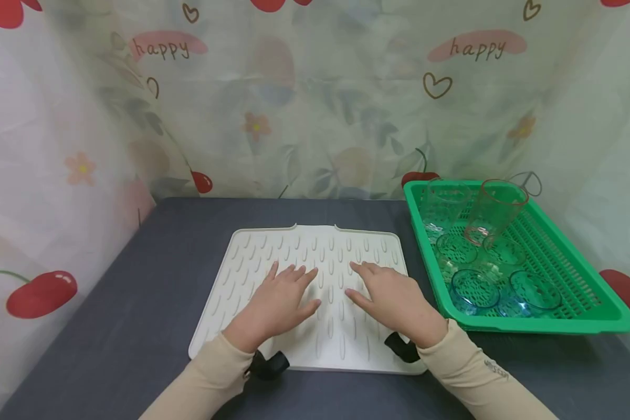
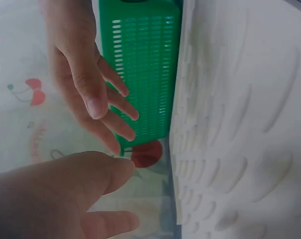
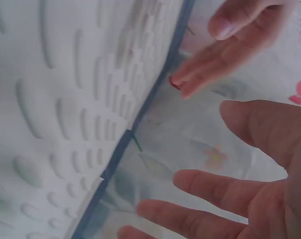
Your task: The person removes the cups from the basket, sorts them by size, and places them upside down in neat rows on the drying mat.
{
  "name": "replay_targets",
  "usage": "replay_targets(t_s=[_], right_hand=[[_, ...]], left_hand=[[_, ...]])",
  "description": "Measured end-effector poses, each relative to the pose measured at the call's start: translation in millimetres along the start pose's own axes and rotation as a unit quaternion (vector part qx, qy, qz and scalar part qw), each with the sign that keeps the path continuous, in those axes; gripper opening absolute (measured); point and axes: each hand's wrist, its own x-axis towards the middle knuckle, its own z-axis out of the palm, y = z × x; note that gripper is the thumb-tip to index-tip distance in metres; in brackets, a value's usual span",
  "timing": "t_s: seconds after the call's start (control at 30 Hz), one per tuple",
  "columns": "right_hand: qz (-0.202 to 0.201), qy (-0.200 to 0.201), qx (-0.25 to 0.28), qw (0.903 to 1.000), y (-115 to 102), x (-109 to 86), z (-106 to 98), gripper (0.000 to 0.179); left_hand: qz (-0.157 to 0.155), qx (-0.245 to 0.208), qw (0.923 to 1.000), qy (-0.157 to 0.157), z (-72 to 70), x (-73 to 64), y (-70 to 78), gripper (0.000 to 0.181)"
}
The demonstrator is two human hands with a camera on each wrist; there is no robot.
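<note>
Beige sleeves [image 1: 210, 373] nearest, black camera mount [image 1: 269, 366] at each wrist. Left hand [image 1: 275, 303] and right hand [image 1: 394, 294] both empty, fingers loosely spread, palms down over the mat; wrist views show a gap beneath, so they hover, likely just idling in a neutral pose. White ridged mat [image 1: 341, 344] lies flat on the dark table [image 1: 136, 326], right in front of the person, probably centred for easy reach with both hands; ridges look meant for grip or drainage. Just beside it, right side, green basket [image 1: 556, 325] with six glasses, low walls presumably there to keep them together: two short blue glasses [image 1: 475, 291] nearest, two short clear glasses [image 1: 457, 251] behind, then a tall clear glass [image 1: 441, 204] and a tall pink-rimmed glass [image 1: 496, 210], maybe leaning, can't tell. Printed curtain [image 1: 320, 128] at back, likely a plain screen-off.
</note>
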Motion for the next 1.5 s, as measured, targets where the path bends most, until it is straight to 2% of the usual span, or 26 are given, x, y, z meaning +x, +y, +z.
replay_targets(t_s=[0.1, 0.2, 0.43, 0.63, 0.73, 0.87, 1.07, 1.33, 1.5], right_hand=[[0.004, 0.009, 0.013, 0.9999, -1.0, -5.4, -12.2, 0.057], [0.0, 0.042, 0.032, 0.9986, 0.5, -13.3, -24.3, 0.052], [0.011, 0.124, 0.078, 0.9892, 17.0, -34.9, -52.4, 0.047], [0.004, 0.212, 0.119, 0.9701, 44.6, -51.3, -63.4, 0.046], [0.004, 0.239, 0.135, 0.9616, 58.9, -56.7, -63.8, 0.049], [0.019, 0.23, 0.137, 0.9633, 76.0, -63.2, -62.4, 0.055], [0.044, 0.193, 0.143, 0.9698, 95.2, -70.0, -53.6, 0.062], [0.062, 0.168, 0.154, 0.9717, 120.2, -72.6, -38.2, 0.068], [0.064, 0.152, 0.156, 0.974, 133.4, -74.5, -34.7, 0.067]], left_hand=[[0.005, -0.013, 0.9999, -0.001, -5.3, -3.1, 0.5, 0.056], [0.003, -0.03, 0.9995, 0.004, -13.2, -9.4, 0.0, 0.056], [-0.015, -0.045, 0.9977, 0.048, -30.8, -31.7, -7.4, 0.056], [-0.028, -0.049, 0.9934, 0.1, -41.0, -53.3, -19.8, 0.057], [-0.03, -0.048, 0.9898, 0.131, -43.9, -63.6, -26.9, 0.057], [-0.038, -0.054, 0.9863, 0.151, -44.8, -77.1, -35.2, 0.062], [-0.056, -0.056, 0.9854, 0.151, -36.7, -95.1, -48.0, 0.07], [-0.065, -0.032, 0.9918, 0.105, -12.7, -106.6, -66.2, 0.071], [-0.053, -0.008, 0.9941, 0.094, 5.7, -111.3, -72.9, 0.071]])
